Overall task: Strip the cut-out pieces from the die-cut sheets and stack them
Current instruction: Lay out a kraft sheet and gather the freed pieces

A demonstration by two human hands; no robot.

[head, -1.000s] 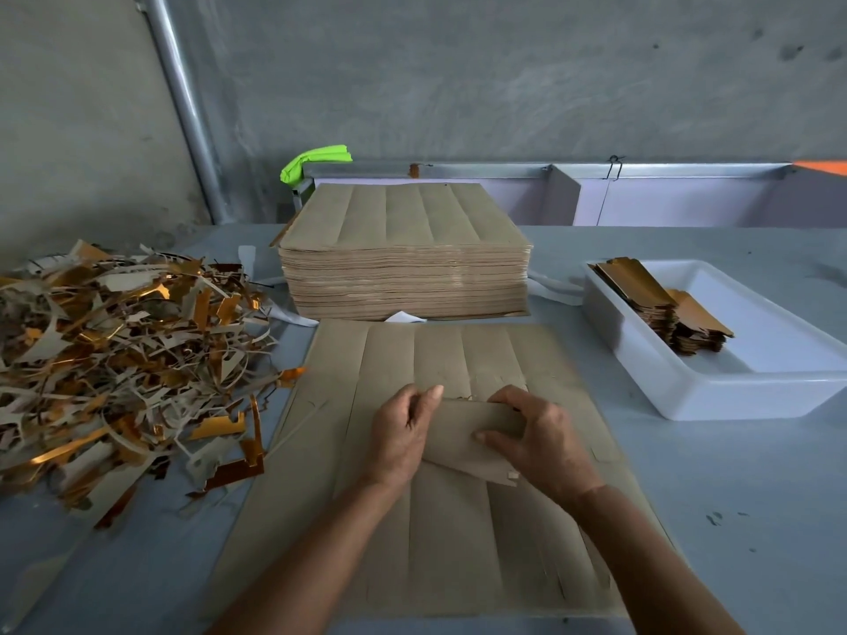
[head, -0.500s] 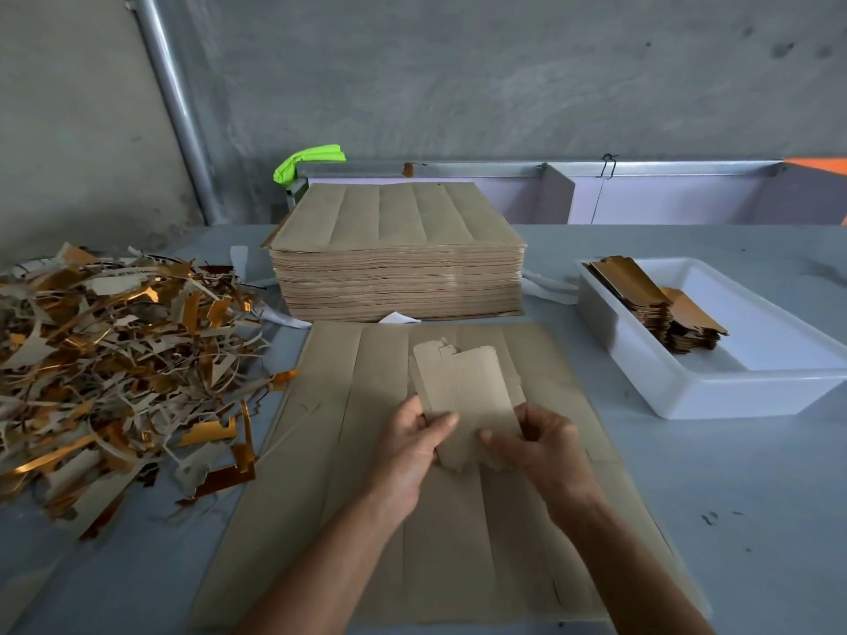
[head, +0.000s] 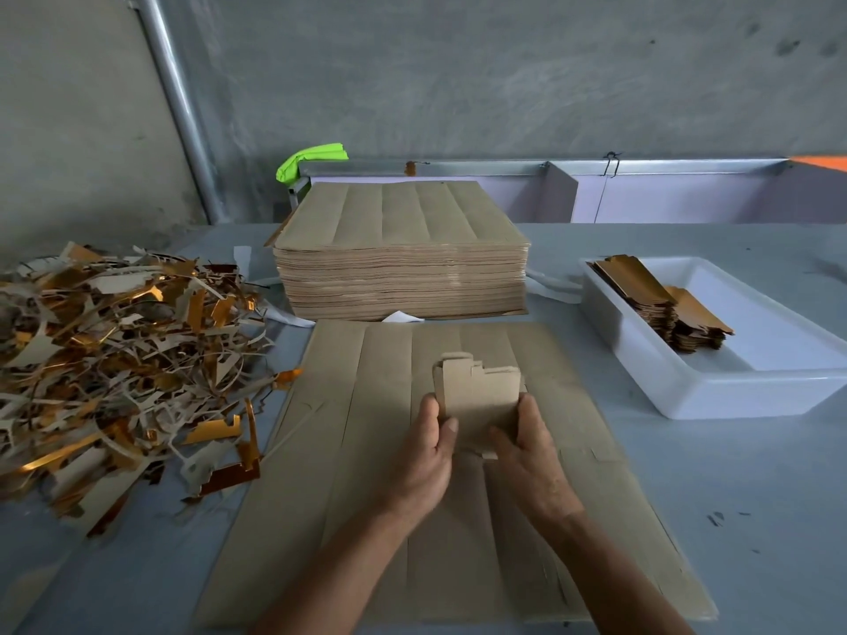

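Both hands hold 1 cut-out upright over the sheet lying flat on the table. Left hand grips its left edge, thumb on the near face; right hand grips its right edge, fingers curled behind. The piece looks free of the sheet, though it may be more than 1 layer pinched together, can't tell.

Step in hand, my read: squaring the stripped piece before it goes on the stack. To do it well, keep the grip on the side edges only, not the notched tabs on top, which would bend easily. Knock off any hanging waste slivers first. Then lay it the same way round as the stack in the tray, well apart to the right, edges flush.

Counts: 2 hands, 1 held cut-out, 1 sheet being worked, 1 tall pile of sheets behind it, 1 tray with about 2 leaning stacks, 1 scrap heap at left, pieces too many to count.
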